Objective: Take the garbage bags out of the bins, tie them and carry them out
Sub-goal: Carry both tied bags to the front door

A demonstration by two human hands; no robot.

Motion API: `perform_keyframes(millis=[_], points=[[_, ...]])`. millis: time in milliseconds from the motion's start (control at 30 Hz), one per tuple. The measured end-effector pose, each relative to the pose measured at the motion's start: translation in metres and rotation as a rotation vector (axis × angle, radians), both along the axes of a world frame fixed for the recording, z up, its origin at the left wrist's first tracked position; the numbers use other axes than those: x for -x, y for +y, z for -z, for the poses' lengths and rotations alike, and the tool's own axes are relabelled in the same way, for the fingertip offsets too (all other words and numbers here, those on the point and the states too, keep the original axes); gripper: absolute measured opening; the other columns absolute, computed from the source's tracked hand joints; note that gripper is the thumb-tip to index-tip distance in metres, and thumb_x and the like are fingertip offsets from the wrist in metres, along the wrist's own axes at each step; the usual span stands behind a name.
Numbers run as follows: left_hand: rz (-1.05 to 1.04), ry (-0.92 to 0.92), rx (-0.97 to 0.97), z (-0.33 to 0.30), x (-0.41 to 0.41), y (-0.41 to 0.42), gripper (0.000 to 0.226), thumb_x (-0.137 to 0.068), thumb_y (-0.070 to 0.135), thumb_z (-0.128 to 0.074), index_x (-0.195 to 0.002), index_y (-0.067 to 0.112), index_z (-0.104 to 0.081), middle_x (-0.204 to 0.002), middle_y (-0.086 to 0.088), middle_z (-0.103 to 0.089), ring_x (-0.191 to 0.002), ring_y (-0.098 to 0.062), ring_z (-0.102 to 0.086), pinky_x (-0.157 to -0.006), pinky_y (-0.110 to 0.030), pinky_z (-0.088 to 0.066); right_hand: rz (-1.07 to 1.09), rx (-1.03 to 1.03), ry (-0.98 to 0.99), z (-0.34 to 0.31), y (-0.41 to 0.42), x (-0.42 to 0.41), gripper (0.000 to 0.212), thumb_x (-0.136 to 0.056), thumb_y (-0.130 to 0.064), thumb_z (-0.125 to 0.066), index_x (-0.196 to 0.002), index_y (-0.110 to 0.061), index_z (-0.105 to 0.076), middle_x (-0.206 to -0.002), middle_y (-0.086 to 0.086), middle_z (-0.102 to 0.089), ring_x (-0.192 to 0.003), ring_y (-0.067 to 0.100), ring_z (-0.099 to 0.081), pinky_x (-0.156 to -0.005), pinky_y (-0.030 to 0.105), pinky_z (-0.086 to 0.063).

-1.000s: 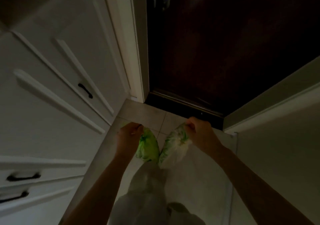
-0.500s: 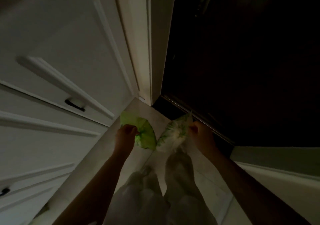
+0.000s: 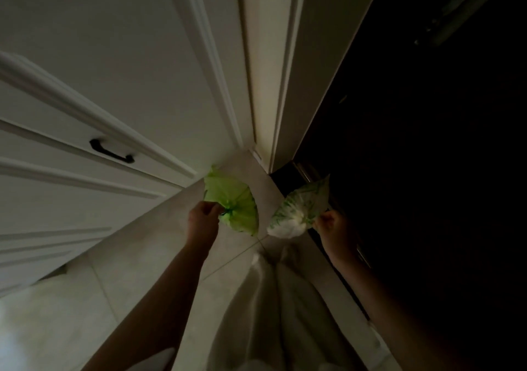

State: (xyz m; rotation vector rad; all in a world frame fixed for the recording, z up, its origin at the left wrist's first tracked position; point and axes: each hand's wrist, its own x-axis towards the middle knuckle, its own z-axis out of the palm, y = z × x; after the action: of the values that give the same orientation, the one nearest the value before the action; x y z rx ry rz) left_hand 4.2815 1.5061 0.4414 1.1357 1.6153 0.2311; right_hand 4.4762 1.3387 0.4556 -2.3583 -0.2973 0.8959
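In dim light two small tied garbage bags hang over the tiled floor. My left hand (image 3: 203,219) pinches the knot of the plain bright green bag (image 3: 233,204), which bulges up and to the right of my fingers. My right hand (image 3: 334,226) grips the top of the white bag with green print (image 3: 299,208), whose body lies to the left of that hand, close to the dark door's threshold. The two bags hang apart, a small gap between them.
A white panelled cabinet (image 3: 85,108) with a black handle (image 3: 111,151) fills the left. A white door frame (image 3: 273,79) stands ahead, with a dark door (image 3: 427,148) to its right. My light trousers (image 3: 273,313) show below, over pale floor tiles (image 3: 142,279).
I have stepped closer to the door and the view has tilted. Both bags have swung up and apart, the green one toward the cabinet, the printed one toward the threshold.
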Motion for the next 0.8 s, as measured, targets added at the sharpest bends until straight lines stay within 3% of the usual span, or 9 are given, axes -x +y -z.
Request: perform_keyframes(millis=[100, 233, 333, 433, 600, 700, 800], points=[[-0.013, 0.009, 0.010, 0.024, -0.008, 0.005, 0.003, -0.089, 0.015, -0.060, -0.088, 0.014, -0.063, -0.095, -0.013, -0.068, -0.095, -0.030, -0.065, -0.090, -0.048, -0.053, 0.044, 0.004, 0.015, 0.029, 0.010, -0.017, 0.014, -0.084, -0.007, -0.060, -0.088, 0.004, -0.068, -0.085, 0.023, -0.069, -0.076, 0.029, -0.062, -0.064, 0.034, -0.044], [-0.034, 0.009, 0.018, 0.057, -0.016, 0.010, 0.005, -0.088, 0.013, -0.061, -0.092, 0.011, -0.064, -0.095, -0.013, -0.068, -0.095, -0.031, -0.065, -0.089, -0.048, -0.054, 0.051, 0.026, 0.019, 0.077, 0.011, -0.032, 0.019, -0.080, -0.014, -0.056, -0.062, -0.019, -0.058, -0.075, 0.023, -0.070, -0.073, 0.042, -0.066, -0.066, 0.054, -0.055], [-0.060, -0.006, 0.028, 0.078, -0.025, 0.015, 0.011, -0.088, 0.011, -0.061, -0.097, 0.006, -0.065, -0.095, -0.013, -0.067, -0.094, -0.029, -0.065, -0.089, -0.045, -0.054, 0.097, 0.015, 0.054, 0.100, 0.016, -0.041, 0.029, -0.085, -0.010, -0.055, -0.057, -0.018, -0.055, -0.076, 0.032, -0.066, -0.076, 0.049, -0.064, -0.070, 0.060, -0.054], [-0.064, -0.014, 0.026, 0.101, -0.037, 0.027, 0.011, -0.087, 0.011, -0.062, -0.096, 0.007, -0.066, -0.093, -0.011, -0.068, -0.091, -0.025, -0.065, -0.089, -0.044, -0.054, 0.113, -0.006, 0.085, 0.134, 0.029, -0.052, 0.022, -0.076, -0.018, -0.054, -0.059, -0.004, -0.056, -0.077, 0.038, -0.062, -0.079, 0.055, -0.062, -0.071, 0.070, -0.049], [-0.040, -0.024, 0.007, 0.141, -0.065, 0.061, 0.003, -0.084, 0.011, -0.064, -0.084, 0.014, -0.066, -0.092, -0.013, -0.068, -0.095, -0.031, -0.066, -0.088, -0.046, -0.054, 0.119, -0.050, 0.127, 0.181, 0.077, -0.083, 0.017, -0.075, -0.015, -0.055, -0.061, -0.006, -0.060, -0.080, 0.037, -0.064, -0.086, 0.055, -0.062, -0.075, 0.071, -0.048], [-0.011, -0.034, -0.025, 0.160, -0.084, 0.080, 0.003, -0.084, 0.014, -0.063, -0.084, 0.016, -0.064, -0.097, -0.016, -0.069, -0.097, -0.032, -0.065, -0.088, -0.047, -0.054, 0.122, -0.082, 0.167, 0.179, 0.118, -0.097, 0.034, -0.083, -0.003, -0.053, -0.054, -0.020, -0.057, -0.066, 0.014, -0.062, -0.086, 0.046, -0.066, -0.084, 0.064, -0.051], [0.025, -0.003, -0.094, 0.174, -0.099, 0.100, 0.006, -0.084, 0.013, -0.061, -0.084, 0.016, -0.067, -0.094, -0.016, -0.072, -0.091, -0.033, -0.067, -0.086, -0.049, -0.055, 0.101, -0.146, 0.195, 0.182, 0.157, -0.110, 0.038, -0.083, 0.004, -0.048, -0.051, -0.014, -0.055, -0.058, 0.009, -0.055, -0.073, 0.035, -0.060, -0.087, 0.065, -0.050]])
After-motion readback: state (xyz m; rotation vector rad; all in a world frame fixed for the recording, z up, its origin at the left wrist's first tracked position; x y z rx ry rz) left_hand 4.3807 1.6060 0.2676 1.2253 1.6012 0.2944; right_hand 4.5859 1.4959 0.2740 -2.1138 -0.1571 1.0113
